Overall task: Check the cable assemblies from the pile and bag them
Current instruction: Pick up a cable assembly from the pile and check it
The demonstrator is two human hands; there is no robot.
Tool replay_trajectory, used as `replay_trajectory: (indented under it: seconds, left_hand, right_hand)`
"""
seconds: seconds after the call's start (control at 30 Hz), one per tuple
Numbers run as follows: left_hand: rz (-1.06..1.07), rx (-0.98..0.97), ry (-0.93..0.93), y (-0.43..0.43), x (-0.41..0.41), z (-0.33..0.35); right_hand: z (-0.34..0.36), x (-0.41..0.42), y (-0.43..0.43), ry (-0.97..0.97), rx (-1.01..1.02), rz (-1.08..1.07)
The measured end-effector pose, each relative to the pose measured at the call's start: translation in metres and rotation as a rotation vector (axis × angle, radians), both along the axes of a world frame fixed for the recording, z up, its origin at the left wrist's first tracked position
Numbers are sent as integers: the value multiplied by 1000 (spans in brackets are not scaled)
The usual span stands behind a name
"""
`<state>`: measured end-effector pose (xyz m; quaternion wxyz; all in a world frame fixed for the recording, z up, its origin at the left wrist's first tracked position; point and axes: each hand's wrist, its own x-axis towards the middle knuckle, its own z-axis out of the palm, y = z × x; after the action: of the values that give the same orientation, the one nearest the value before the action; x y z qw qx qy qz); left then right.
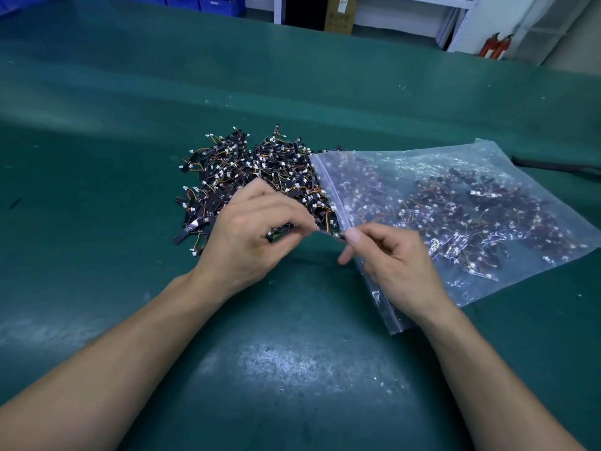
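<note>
A pile of small cable assemblies (240,177), black strips with thin orange wires and white connectors, lies on the green mat. To its right lies a clear zip bag (461,203) holding several bagged assemblies. My left hand (253,229) is over the pile's near edge, its fingers curled and pinching one end of a cable assembly (328,231). My right hand (390,258) pinches the other end of it between thumb and forefinger, right at the bag's zip edge. Most of that assembly is hidden by my fingers.
The green mat (292,369) covers the whole bench. A black cable (553,166) lies at the right edge beyond the bag. Blue crates (182,1), a cardboard box (340,14), white shelving and red extinguishers (496,45) stand behind the bench.
</note>
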<state>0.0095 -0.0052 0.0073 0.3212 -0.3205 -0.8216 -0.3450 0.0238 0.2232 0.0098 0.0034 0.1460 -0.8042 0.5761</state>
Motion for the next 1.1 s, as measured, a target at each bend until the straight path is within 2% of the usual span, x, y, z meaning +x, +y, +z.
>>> replay_trajectory:
  seconds: [0.27,0.5,1.1]
  left_hand:
    - [-43,-49,-57,1,1,-1]
    - [-35,-26,-235,3,5,-1]
    - [-67,-13,-282,11,6,-4]
  right_hand:
    - [-1,1,-4,-70,-74,-4]
    - [-3,-1,-2,22,-11,-8]
    - [-7,0,-3,206,138,-7]
